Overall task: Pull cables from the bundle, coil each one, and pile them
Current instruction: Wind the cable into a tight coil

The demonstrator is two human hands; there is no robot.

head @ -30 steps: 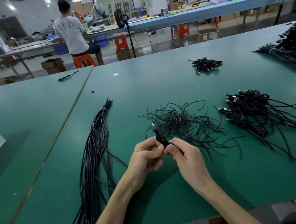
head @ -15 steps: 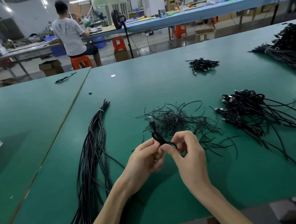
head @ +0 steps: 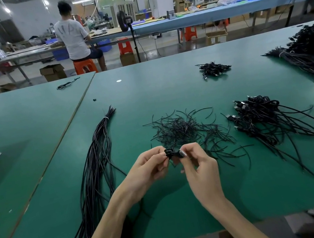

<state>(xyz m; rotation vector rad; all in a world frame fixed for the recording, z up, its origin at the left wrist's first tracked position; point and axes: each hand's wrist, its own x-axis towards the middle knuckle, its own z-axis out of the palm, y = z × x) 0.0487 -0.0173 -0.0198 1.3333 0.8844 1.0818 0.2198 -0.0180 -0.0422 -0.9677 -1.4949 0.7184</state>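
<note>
Green matting (head: 186,206) covers the bench. Both hands meet above it: left hand (head: 150,171) pinches a small coiled cable (head: 169,153), right hand (head: 197,166) grips its plug end, probably keeping the loops tight before piling.

Single head-worn wide-angle view from the near edge of the green worktop (head: 167,88), facing forward and tilted down along it. Nearest the lens: two bare forearms rising from the bottom border, left hand (head: 150,171) and right hand (head: 198,167) meeting on a small coiled cable (head: 171,154) just below frame centre, close in. Mid-distance: worktop surface filling the middle band. Farthest, in the upper quarter: workshop aisle, far blue worktop (head: 237,9) and a seated person (head: 73,39) seen from behind. Straight edges bowed toward the borders.
</note>
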